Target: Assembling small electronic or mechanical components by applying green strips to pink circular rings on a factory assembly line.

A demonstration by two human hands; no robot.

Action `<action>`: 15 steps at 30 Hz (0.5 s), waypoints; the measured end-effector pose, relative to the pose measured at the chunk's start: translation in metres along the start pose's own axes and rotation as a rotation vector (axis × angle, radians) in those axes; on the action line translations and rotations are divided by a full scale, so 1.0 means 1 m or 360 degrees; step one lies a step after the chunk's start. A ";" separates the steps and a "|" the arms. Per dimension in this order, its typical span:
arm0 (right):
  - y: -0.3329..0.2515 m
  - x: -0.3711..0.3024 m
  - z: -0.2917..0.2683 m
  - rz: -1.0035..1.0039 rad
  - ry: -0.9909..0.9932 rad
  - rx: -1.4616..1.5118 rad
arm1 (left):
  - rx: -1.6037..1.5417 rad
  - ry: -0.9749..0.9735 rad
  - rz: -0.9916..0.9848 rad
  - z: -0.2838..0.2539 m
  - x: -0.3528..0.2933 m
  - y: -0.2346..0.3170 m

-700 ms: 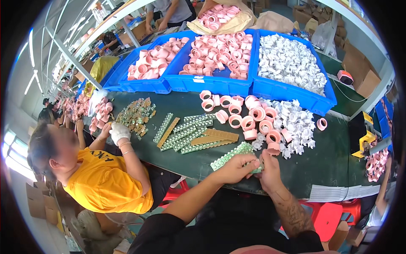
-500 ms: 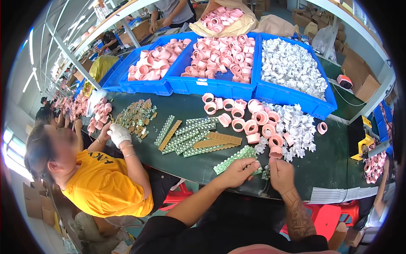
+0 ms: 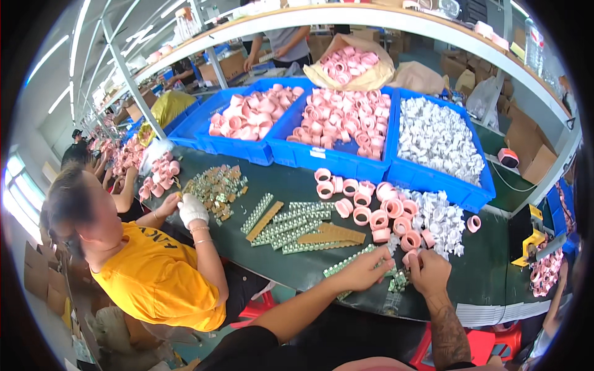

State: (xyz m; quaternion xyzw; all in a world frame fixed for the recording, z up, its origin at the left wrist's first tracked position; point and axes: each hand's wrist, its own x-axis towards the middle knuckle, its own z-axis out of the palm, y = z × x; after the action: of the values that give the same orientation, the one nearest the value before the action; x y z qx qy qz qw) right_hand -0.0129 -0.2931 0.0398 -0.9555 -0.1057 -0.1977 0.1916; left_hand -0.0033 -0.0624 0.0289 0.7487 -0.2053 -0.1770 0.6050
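While the left hand (image 3: pixel 364 272) rests on the near end of a green strip of small terminals (image 3: pixel 348 264), fingers curled down and pressing it against the dark green table (image 3: pixel 482 272), the right hand (image 3: pixel 429 272) is closed around something small just beside it. It's most likely one of the pink spools (image 3: pixel 411 240), since a bit of pink shows at the fingertips, but the view is too small to be sure what's pinched. So: left is pressing, right is pinching, and both sit at the front edge of the table, right below the heap of white plastic pieces (image 3: pixel 440 222).

For doing this bit well, I'd say keep the strip pinned flat so it doesn't skate, and work from the loose end nearest the right hand instead of reaching across. There's a little cluster of green bits (image 3: pixel 398 281) between the two hands that could get knocked off the edge, so slide things inward, not toward yourself. Short fingertip moves beat big ones here.

More strips (image 3: pixel 291 226) lie further left on the table, and the blue bins (image 3: pixel 346 162) of pink and white parts sit behind. A co-worker in a yellow shirt (image 3: pixel 154 281) has a gloved hand (image 3: pixel 192 210) well apart from all this.
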 end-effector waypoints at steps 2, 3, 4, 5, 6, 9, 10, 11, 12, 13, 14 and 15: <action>-0.013 0.002 0.002 0.0097 0.0066 0.0584 | 0.0044 0.0027 0.0117 0.004 0.004 0.001; -0.008 0.000 0.013 0.0057 0.0023 0.0780 | -0.0011 -0.0014 0.0145 0.007 0.006 0.000; -0.006 -0.005 0.018 0.0090 -0.0117 0.0879 | -0.0035 -0.0046 0.0153 0.010 0.011 -0.007; -0.015 -0.006 0.019 0.0110 -0.0122 0.0901 | -0.0019 -0.0047 0.0156 0.013 0.012 -0.006; -0.028 -0.005 0.020 0.0126 -0.0128 0.0923 | -0.0133 -0.0034 0.0190 0.015 0.013 -0.004; -0.036 -0.006 0.019 0.0259 -0.0076 0.1049 | -0.0294 -0.0087 0.0056 0.012 0.018 -0.003; -0.036 -0.007 0.021 0.0277 -0.0048 0.1043 | -0.0301 -0.0100 0.0002 0.013 0.017 -0.005; -0.036 -0.006 0.023 0.0296 -0.0043 0.1078 | -0.0393 -0.0074 -0.0035 0.015 0.016 -0.006; -0.037 -0.006 0.024 0.0280 -0.0017 0.1083 | -0.0501 -0.0032 -0.0090 0.014 0.015 -0.007; -0.038 -0.007 0.024 0.0289 -0.0033 0.1060 | -0.0610 0.0009 -0.0145 0.015 0.014 -0.009; -0.037 -0.009 0.025 0.0303 -0.0054 0.1036 | -0.0600 0.0092 -0.0151 0.019 0.012 -0.007; -0.034 -0.009 0.031 0.0245 -0.0020 0.0973 | -0.0587 0.0091 -0.0134 0.018 0.014 -0.005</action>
State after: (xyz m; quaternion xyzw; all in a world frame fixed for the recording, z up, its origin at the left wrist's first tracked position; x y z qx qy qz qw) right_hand -0.0199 -0.2510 0.0207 -0.8601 -0.0887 -0.1357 0.4838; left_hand 0.0000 -0.0838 0.0204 0.6378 -0.1205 -0.2155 0.7296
